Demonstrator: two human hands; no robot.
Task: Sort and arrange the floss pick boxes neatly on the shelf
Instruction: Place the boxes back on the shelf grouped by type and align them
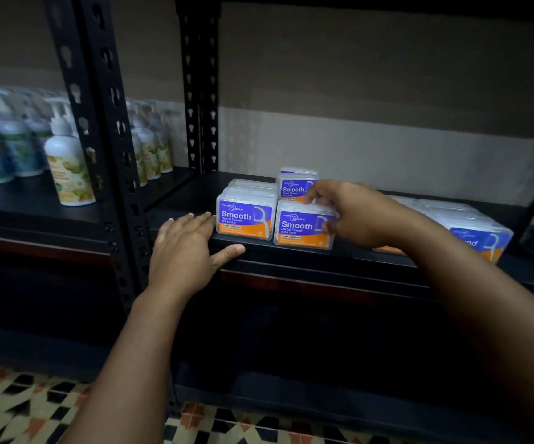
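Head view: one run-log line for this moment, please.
left hand: open, beside left Smooth box | right hand: gripping front Smooth box | shelf: sorting unfinished

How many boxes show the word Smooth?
3. One stands at the shelf's front by the left hand, one is beside it under the right hand, and one stands behind. More may be hidden behind them.

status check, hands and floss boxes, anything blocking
Left hand open, flat at the shelf edge beside the front-left Smooth box. Right hand gripping the front-right Smooth box. More boxes behind the right arm; nothing blocking.
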